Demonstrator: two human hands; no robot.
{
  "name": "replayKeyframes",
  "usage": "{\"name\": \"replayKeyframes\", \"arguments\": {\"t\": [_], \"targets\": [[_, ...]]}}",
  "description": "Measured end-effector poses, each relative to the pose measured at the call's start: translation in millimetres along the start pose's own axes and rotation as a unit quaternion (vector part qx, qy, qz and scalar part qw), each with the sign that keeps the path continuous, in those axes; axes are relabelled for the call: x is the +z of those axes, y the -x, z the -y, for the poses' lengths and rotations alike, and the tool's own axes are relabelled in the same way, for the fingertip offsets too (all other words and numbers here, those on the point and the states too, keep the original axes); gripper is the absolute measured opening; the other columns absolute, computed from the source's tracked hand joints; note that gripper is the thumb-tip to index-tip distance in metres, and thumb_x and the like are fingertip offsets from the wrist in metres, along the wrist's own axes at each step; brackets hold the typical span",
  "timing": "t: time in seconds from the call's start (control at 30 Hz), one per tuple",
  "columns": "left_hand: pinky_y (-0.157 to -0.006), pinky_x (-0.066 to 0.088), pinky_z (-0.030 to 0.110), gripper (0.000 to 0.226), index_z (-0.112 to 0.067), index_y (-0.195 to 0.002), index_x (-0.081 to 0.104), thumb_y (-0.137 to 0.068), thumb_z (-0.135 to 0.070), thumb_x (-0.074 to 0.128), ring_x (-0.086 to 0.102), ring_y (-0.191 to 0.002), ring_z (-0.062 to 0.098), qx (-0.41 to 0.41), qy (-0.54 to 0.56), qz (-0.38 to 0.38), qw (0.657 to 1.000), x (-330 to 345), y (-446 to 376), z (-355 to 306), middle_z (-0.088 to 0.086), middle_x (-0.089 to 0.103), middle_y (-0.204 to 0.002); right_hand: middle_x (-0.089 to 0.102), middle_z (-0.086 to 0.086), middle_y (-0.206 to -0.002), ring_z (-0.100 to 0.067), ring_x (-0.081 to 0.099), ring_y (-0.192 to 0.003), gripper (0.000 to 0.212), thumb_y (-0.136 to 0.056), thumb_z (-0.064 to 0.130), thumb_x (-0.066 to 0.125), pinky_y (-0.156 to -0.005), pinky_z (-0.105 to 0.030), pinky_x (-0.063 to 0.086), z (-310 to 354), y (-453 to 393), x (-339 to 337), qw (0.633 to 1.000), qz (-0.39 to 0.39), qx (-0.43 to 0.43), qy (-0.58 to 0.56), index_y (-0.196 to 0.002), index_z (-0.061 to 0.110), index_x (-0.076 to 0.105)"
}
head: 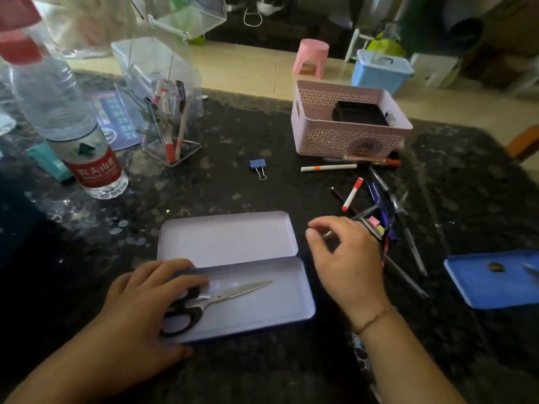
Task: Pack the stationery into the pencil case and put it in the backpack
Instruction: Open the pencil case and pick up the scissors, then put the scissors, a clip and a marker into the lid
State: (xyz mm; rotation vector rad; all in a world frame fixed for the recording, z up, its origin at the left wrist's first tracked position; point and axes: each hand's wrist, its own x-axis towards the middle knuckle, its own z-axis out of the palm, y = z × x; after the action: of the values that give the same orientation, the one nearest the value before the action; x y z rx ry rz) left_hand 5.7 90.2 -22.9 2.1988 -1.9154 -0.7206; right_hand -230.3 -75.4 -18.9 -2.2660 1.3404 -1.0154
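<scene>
A pale lilac tin pencil case [262,304] lies open on the dark table, its lid [227,237] folded back. Black-handled scissors [215,298] lie inside the lower tray. My left hand [145,304] rests on the case's left end, fingers touching the scissor handles. My right hand [347,258] hovers just right of the case, fingers curled loosely, with nothing clearly in it. A heap of pens and markers [379,211] with sticky tabs [374,224] lies beyond it. A blue binder clip [258,166] sits further back. No backpack is visible.
A pink perforated basket [350,135] holds a black object. A clear acrylic holder [172,123] contains more pens. A water bottle [73,123] stands at the left, and a blue tray [493,278] lies at the right. A pink stool [312,58] stands on the floor.
</scene>
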Motion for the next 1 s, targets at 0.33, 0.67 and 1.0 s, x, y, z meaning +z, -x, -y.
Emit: {"name": "replayKeyframes", "arguments": {"t": [0.33,0.67,1.0], "targets": [[-0.104,0.014,0.026,0.083,-0.062,-0.121,0.024,-0.05,-0.081,0.061,0.012,-0.124,-0.008,0.016,0.03,-0.001,0.999,-9.8,0.1,-12.2,-0.039,0.015,-0.129,0.071,-0.005,-0.098,-0.032,0.06,-0.093,0.019,-0.082,0.014,0.062,-0.078,-0.038,0.051,-39.8,-76.1,-30.2,0.982,0.007,0.037,0.184,-0.097,0.022,0.072],[-0.109,0.013,0.028,0.089,-0.071,-0.114,0.006,-0.048,-0.073,0.066,0.008,-0.117,-0.012,-0.003,0.062,0.015,0.998,-12.6,-0.4,-9.0,-0.049,0.008,-0.123,0.074,-0.006,-0.09,-0.029,0.065,-0.09,0.02,-0.075,0.038,0.072,-0.086,-0.035,0.053,-99.8,-163.3,-53.3,0.918,0.153,0.226,0.287,-0.061,0.025,0.069],[-0.111,0.0,0.029,0.101,-0.068,-0.12,-0.002,-0.052,-0.069,0.072,0.004,-0.103,-0.015,-0.018,0.082,0.006,0.996,-15.8,4.4,-19.1,-0.045,0.014,-0.113,0.068,-0.012,-0.107,-0.031,0.063,-0.098,0.036,-0.076,0.035,0.076,-0.086,-0.035,0.051,-109.4,-159.4,-21.7,0.887,0.221,0.209,0.347,-0.104,0.014,0.07]]}}
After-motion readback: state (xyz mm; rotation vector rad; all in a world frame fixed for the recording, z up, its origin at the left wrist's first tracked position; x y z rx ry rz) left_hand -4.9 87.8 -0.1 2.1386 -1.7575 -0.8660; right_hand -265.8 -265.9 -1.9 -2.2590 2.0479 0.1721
